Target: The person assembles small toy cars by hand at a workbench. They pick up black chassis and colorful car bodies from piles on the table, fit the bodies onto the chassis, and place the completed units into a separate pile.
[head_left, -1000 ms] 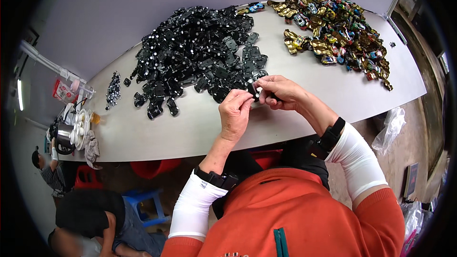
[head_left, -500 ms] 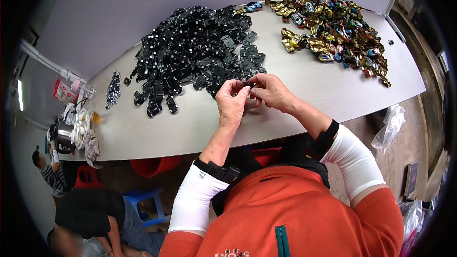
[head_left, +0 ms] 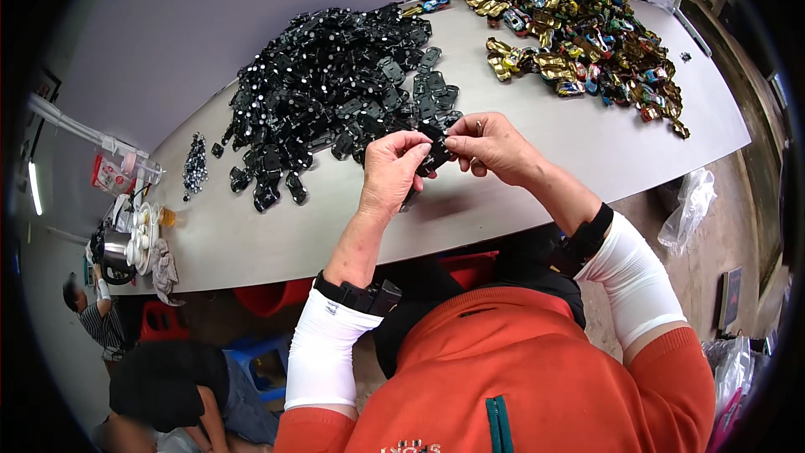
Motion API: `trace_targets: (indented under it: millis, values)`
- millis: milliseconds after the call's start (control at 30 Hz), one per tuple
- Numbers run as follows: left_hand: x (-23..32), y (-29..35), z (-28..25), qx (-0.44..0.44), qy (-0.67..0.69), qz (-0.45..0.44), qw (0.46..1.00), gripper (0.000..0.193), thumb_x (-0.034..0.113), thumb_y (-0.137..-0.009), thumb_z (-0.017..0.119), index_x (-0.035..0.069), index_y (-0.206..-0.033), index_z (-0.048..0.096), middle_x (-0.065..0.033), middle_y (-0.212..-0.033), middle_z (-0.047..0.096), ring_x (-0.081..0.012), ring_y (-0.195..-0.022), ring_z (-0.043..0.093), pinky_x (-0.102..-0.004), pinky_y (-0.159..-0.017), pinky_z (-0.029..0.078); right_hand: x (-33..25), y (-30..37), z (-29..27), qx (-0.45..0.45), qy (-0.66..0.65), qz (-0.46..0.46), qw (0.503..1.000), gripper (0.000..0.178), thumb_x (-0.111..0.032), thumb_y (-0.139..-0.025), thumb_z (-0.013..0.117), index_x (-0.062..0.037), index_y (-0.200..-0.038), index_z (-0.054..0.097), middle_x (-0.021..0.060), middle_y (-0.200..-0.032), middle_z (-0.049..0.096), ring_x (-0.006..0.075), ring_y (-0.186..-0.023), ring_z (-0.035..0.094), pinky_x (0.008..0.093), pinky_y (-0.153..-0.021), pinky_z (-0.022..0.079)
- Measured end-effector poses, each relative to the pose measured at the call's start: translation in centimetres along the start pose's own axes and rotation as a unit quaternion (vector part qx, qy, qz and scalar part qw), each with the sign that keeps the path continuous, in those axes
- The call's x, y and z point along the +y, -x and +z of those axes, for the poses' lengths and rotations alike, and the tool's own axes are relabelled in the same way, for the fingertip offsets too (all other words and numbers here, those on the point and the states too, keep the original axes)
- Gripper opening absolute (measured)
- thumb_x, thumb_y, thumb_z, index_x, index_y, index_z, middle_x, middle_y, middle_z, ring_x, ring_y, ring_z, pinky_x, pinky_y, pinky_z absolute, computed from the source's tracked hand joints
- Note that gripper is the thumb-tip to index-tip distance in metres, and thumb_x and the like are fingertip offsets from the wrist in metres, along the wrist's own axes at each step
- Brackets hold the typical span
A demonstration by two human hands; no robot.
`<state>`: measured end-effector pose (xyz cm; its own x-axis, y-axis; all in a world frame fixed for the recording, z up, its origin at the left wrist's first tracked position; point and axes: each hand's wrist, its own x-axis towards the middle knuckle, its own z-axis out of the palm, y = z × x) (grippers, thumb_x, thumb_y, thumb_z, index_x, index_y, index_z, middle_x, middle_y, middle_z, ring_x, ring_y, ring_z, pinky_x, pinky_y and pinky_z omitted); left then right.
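In front of the dark pile, my left hand (head_left: 391, 171) is closed with thumb and fingers on a black toy car chassis (head_left: 434, 153). My right hand (head_left: 496, 151) pinches at the chassis's right edge, its thumb and forefinger drawn together. A small thin piece shows by the right fingers, too small to name. Just beyond both hands lies a big heap of black toy car chassis (head_left: 327, 75), many with small pale wheels. Farther right is a heap of toy car bodies (head_left: 579, 42) in gold and mixed colours.
A small pile of wheels (head_left: 194, 166) lies on the grey table (head_left: 360, 226) at the left. Near the left end stand a steel kettle (head_left: 116, 253), white cups (head_left: 144, 239) and a cloth (head_left: 164, 273). Clear plastic bags (head_left: 689, 210) hang at right. Two people are at lower left.
The chassis is turned and shows more broadly between my hands. My left hand has shifted slightly left, and my right hand slightly right and up.
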<state>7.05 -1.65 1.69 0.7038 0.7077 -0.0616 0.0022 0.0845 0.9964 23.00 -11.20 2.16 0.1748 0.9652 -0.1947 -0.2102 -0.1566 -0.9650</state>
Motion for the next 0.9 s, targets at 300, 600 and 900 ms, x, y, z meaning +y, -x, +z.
trace_targets:
  millis: [300, 600, 900]
  values:
    - [-1.2, 1.8, 1.4, 0.01, 0.28, 0.044, 0.959, 0.027, 0.0, -0.085, 0.056, -0.003, -0.111, 0.052, -0.0101, -0.096, 0.059, -0.0177, -0.082, 0.061, -0.0244, -0.07, 0.051, 0.9, -0.2, -0.1, 0.057, -0.22, 0.066, 0.972, 0.011, -0.011, -0.086, 0.058, -0.0006, -0.085, 0.054, 0.0108, -0.073, 0.063, 0.0114, -0.053, 0.059, 0.0215, -0.039, 0.043]
    - [-2.0, 1.6, 1.5, 0.001, 0.315, 0.084, 0.945, 0.03, 0.002, -0.083, 0.06, 0.0, -0.111, 0.053, -0.0132, -0.103, 0.06, -0.0153, -0.075, 0.058, -0.0235, -0.06, 0.047, 1.6, 0.3, 1.7, -0.029, -0.25, 0.118, 0.961, 0.011, -0.013, -0.088, 0.055, -0.0039, -0.082, 0.052, 0.0082, -0.068, 0.06, 0.0105, -0.05, 0.054, 0.0221, -0.039, 0.041]
    - [-2.8, 3.8, 2.6, -0.078, 0.333, -0.022, 0.939, 0.025, 0.008, -0.083, 0.062, 0.003, -0.107, 0.055, -0.0123, -0.097, 0.061, -0.0166, -0.076, 0.06, -0.0262, -0.061, 0.051, 0.7, 1.8, -16.3, 0.385, 0.415, -0.185, 0.803, 0.01, -0.006, -0.069, 0.064, -0.007, -0.078, 0.067, 0.0124, -0.071, 0.063, 0.0263, -0.072, 0.063, 0.032, -0.068, 0.05]
